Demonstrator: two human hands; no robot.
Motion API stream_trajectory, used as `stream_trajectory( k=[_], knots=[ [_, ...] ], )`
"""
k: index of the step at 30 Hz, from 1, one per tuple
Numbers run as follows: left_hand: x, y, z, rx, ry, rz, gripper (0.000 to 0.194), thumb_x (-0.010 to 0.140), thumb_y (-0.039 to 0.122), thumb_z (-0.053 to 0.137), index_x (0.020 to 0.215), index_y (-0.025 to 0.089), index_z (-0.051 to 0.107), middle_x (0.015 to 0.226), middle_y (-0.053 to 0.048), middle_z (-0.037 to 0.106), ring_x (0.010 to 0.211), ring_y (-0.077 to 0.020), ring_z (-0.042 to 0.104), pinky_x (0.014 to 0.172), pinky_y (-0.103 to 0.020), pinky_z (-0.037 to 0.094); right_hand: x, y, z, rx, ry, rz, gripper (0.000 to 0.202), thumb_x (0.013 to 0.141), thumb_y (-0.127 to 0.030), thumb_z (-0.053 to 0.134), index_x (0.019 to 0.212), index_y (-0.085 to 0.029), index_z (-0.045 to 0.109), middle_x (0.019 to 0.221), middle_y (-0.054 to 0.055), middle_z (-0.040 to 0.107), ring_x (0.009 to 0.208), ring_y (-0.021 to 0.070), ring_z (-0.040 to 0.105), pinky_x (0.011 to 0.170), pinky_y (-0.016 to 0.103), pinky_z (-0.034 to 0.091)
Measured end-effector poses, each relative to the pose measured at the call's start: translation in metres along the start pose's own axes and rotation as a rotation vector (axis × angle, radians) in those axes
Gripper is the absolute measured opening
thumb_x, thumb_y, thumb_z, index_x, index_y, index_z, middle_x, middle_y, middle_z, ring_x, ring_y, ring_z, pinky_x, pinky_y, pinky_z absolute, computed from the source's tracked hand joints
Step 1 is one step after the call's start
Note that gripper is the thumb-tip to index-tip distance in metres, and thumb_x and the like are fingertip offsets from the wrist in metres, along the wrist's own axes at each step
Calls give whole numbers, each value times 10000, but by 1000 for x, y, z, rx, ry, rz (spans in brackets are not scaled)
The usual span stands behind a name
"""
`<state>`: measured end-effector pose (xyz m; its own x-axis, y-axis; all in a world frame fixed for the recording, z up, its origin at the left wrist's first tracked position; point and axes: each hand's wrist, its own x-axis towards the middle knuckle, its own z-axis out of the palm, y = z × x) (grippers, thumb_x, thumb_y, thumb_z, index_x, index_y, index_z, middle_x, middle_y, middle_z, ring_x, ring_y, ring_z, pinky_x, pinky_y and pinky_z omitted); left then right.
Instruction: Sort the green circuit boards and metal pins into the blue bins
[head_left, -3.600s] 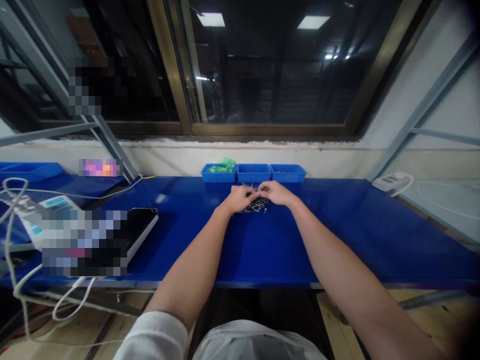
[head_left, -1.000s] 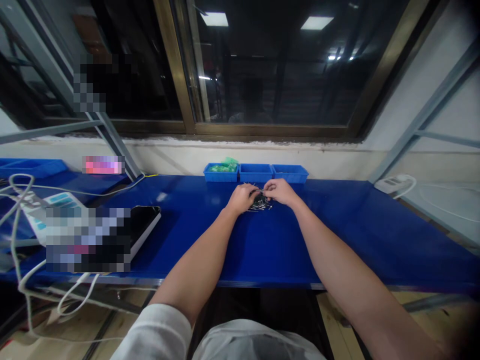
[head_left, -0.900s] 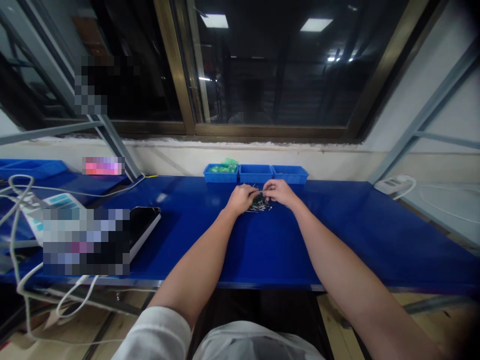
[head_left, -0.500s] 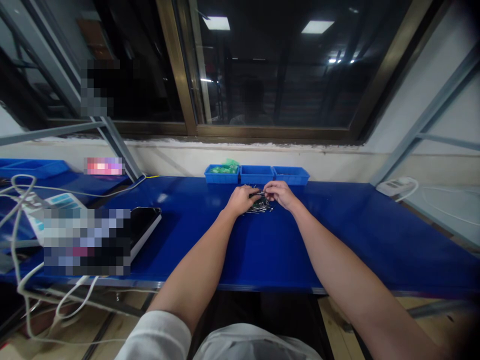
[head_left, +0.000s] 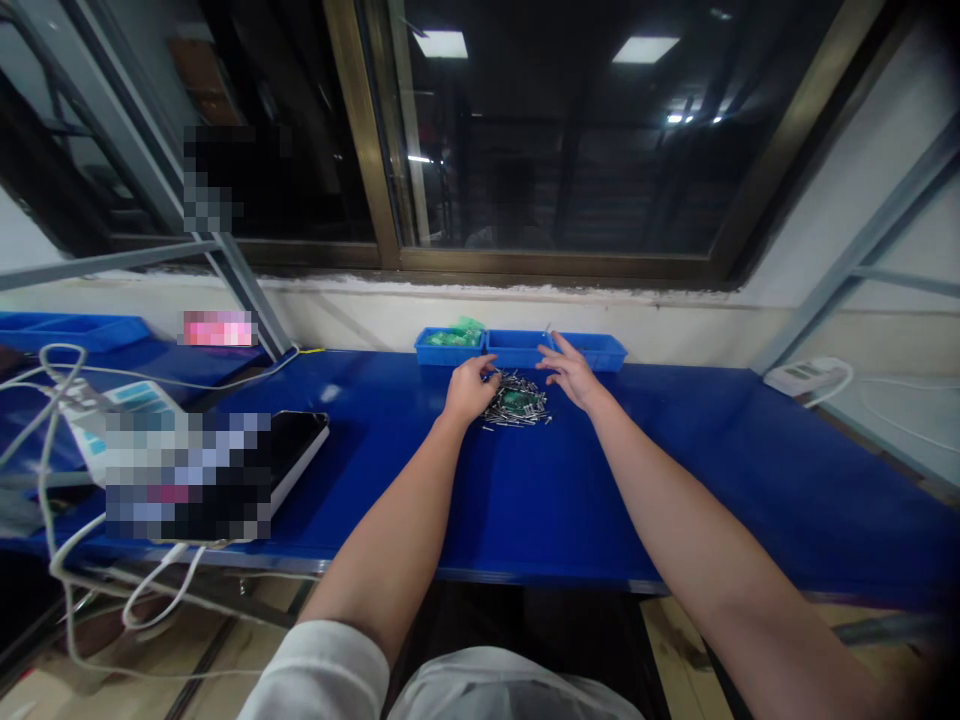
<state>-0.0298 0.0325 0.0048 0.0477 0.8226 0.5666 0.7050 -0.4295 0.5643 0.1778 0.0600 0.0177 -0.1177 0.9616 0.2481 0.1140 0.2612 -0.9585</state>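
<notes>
A pile of small silvery metal pieces (head_left: 517,402), with something green in its middle, lies on the blue table (head_left: 540,500). My left hand (head_left: 474,390) rests at the pile's left edge, thumb and fingers bent towards the pieces; whether anything is between them is too small to tell. On the right, my right hand (head_left: 571,372) is raised beside the pile with its fingers spread. A small thin piece (head_left: 548,328) shows just above its fingertips, in front of the right blue bin (head_left: 600,350).
Behind the pile stand a blue bin with green bags (head_left: 450,347) and a middle blue bin (head_left: 516,347). A phone-like black device (head_left: 300,430) with white cables lies at the left. At the far right is a white device (head_left: 799,377).
My right hand has moved away from my left hand and the pile, and its fingers have spread. More of the pile shows. The whole view has shifted slightly.
</notes>
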Motion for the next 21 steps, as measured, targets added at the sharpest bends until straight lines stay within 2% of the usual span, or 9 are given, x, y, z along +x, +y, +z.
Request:
stream_trajectory(
  k=[2,4,6,8,11,14,17,21],
  knots=[
    [0,-1,0,20,-11,-9,369,778,246,571,1139,180,610,940,-38,679,875,-173,623,865,-299,483,-1,2,-4,-53,11,85,625,719,-375,559,1301,-188,430,1124,113,641,749,134,630,480,179,392],
    [1,-2,0,40,-22,-17,372,786,259,562,1146,179,606,962,-45,676,890,-178,621,872,-303,478,-1,5,-7,-137,72,112,505,744,-407,541,1171,-137,549,979,114,686,639,117,608,473,181,384],
    [0,-2,-1,64,-45,-25,376,797,284,550,1152,172,603,1005,-62,670,929,-195,617,883,-314,471,-1,8,-9,-233,132,96,379,755,-376,527,1008,-113,632,878,104,700,595,110,591,513,194,415],
    [-1,-2,-2,99,-95,-16,399,809,341,539,1162,164,597,1077,-87,654,1002,-220,600,916,-332,453,-2,11,-9,-341,152,76,290,737,-297,535,925,-117,663,820,86,705,638,122,609,590,210,451],
    [-4,-1,-3,156,-205,28,505,809,477,519,1198,160,573,1209,-113,595,1124,-249,543,979,-349,404,-4,13,-10,-538,117,56,245,685,-220,568,884,-148,692,800,58,709,759,149,637,716,232,464],
    [-7,0,-2,184,-303,53,620,791,582,488,1236,153,544,1288,-125,541,1200,-260,486,1013,-351,368,-7,13,-10,-734,25,59,186,656,-231,601,798,-188,714,790,43,708,816,174,638,768,247,451],
    [-8,1,-1,193,-349,49,650,792,608,465,1244,147,536,1314,-134,519,1230,-262,461,1030,-352,346,-10,11,-10,-880,-37,126,142,644,-281,625,719,-200,714,795,70,704,837,209,636,739,263,452],
    [-7,2,0,188,-356,45,627,806,594,456,1235,145,546,1307,-137,524,1221,-261,470,1026,-358,350,-12,4,-8,-967,-21,230,213,644,-361,632,724,-181,712,829,123,693,808,242,639,665,283,453]
  ],
)
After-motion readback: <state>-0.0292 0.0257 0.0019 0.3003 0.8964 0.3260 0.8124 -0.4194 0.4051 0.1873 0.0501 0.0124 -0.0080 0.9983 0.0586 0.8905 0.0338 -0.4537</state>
